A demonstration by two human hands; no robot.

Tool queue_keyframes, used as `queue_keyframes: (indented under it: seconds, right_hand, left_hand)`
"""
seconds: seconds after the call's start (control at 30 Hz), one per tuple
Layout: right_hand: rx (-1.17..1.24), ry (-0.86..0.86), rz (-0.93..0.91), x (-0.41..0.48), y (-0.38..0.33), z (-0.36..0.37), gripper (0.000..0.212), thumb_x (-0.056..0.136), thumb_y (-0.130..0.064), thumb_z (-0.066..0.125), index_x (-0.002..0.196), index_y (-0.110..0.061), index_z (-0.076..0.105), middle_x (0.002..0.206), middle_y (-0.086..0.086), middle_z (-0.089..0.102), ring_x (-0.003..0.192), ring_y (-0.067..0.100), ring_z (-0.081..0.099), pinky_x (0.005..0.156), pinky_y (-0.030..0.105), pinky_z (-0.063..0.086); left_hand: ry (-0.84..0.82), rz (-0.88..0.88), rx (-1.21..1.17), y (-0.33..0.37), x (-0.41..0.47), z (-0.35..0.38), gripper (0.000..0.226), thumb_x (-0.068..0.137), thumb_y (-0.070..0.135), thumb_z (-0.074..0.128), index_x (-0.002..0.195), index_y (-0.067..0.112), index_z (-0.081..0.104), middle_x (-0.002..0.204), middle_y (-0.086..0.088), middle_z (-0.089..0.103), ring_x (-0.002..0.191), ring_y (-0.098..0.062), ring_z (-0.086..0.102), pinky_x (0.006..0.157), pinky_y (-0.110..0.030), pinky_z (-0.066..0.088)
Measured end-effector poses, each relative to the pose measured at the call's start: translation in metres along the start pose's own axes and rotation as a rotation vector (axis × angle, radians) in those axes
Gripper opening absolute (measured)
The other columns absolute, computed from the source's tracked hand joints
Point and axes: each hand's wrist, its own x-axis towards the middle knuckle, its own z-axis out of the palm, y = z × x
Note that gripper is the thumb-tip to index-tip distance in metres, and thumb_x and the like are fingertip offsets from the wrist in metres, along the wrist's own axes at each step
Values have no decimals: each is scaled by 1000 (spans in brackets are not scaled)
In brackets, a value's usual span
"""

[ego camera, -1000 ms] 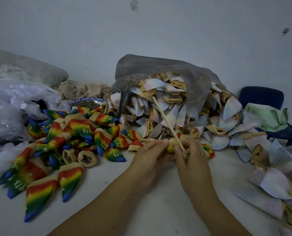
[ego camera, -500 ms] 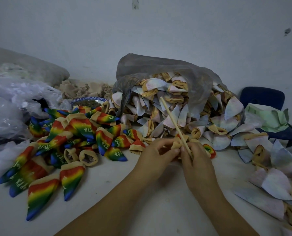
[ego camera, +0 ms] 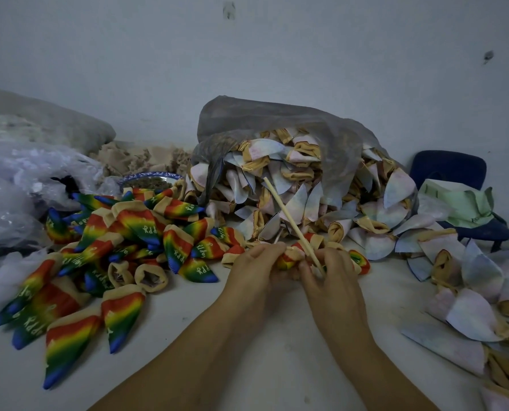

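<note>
A heap of rainbow cloth cones [ego camera: 122,241] printed with white lettering lies at the left of the white table [ego camera: 170,345]. Behind it stands a blue-rimmed bowl [ego camera: 149,177], near beige fabric scraps [ego camera: 134,158] and crumpled clear plastic bags [ego camera: 19,179]. A grey plastic bag [ego camera: 277,120] spills pale inside-out cones [ego camera: 291,185] toward the right. A green cloth [ego camera: 460,200] rests on a blue chair [ego camera: 449,167].

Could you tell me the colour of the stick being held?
The stick is pale tan; head view.

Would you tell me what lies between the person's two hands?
In the head view, a bunched rainbow fabric cone lies between them: the left hand pinches it, the right hand holds a wooden stick against it.
</note>
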Motion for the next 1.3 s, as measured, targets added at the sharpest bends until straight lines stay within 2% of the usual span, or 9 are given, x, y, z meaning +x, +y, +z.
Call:
queue_keyframes:
  seconds: [0.17, 0.33, 0.43, 0.6, 0.77, 0.93, 1.03, 1.17, 1.3]
  right_hand:
    - [48, 6, 12, 2, -2, 0, 13, 90, -29, 58, 101, -24, 56, 94, -18, 40, 87, -16, 42, 59, 16, 36]
    - [106, 14, -1, 6, -1, -6, 11, 89, -17, 58, 87, -27, 53, 88, -10, 47, 80, 14, 49, 57, 20, 36]
    - [162, -18, 4, 9, -1, -12, 13, 88, -13, 59, 82, -23, 55, 88, -4, 50, 78, 15, 50, 59, 18, 38]
    - [492, -155, 168, 8, -5, -18, 17, 88, -15, 60, 75, -23, 56, 68, -7, 49, 51, -1, 41, 46, 8, 33]
    - [723, -303, 334, 7, -8, -18, 21, 85, -24, 59, 68, -35, 60, 59, -9, 45, 49, 4, 38, 49, 19, 34]
    - [1048, -390, 440, 3, -12, -15, 18, 94, -5, 47, 84, -17, 56, 52, -8, 39, 41, 3, 30, 38, 16, 29]
    - [1090, -425, 471, 2, -14, -15, 12, 95, -5, 45, 89, -13, 52, 52, -10, 46, 40, 3, 36, 38, 15, 30]
    - [1085, -397, 523, 2, -15, -13, 10, 95, -7, 47, 89, -12, 53, 55, -5, 38, 39, 3, 29, 36, 16, 27]
    - [1075, -312, 550, 7, -10, -18, 17, 98, -12, 47, 82, -16, 51, 53, -7, 33, 40, 4, 24, 37, 16, 23]
  left_hand:
    - [-56, -47, -100, 4, 1, -1, 29, 99, 22, 54, 105, -3, 67, 106, -18, 73, 103, -27, 70, 93, -38, 56]
    - [-144, -96, -106, 4, 0, 0, 32, 99, 25, 53, 109, 0, 70, 108, -14, 73, 103, -21, 70, 91, -31, 56]
    - [-164, -120, -117, 4, -1, -1, 32, 99, 26, 53, 109, 2, 71, 108, -13, 73, 100, -20, 70, 91, -33, 54]
    - [-176, -142, -244, 9, 0, -5, 23, 87, 31, 60, 91, 8, 61, 74, -5, 56, 57, -8, 48, 42, -16, 34]
    - [-229, -211, -404, 11, -2, -5, 25, 88, 29, 60, 79, 7, 59, 60, -3, 50, 41, -4, 37, 36, -15, 30]
    - [-347, -336, -465, 10, -3, -4, 52, 103, 27, 38, 64, 8, 67, 51, 3, 45, 37, -3, 31, 37, -13, 23]
    - [-284, -363, -486, 10, -4, -1, 40, 91, 16, 45, 57, 7, 66, 48, 2, 40, 35, -3, 30, 34, -14, 24]
    - [-134, -402, -553, 7, 0, -2, 13, 83, 16, 57, 84, 4, 59, 53, -2, 43, 35, -5, 34, 31, -16, 31]
    - [80, -134, -105, 1, 2, 0, 24, 99, 31, 53, 111, 12, 62, 75, -3, 63, 58, -9, 57, 58, -21, 49]
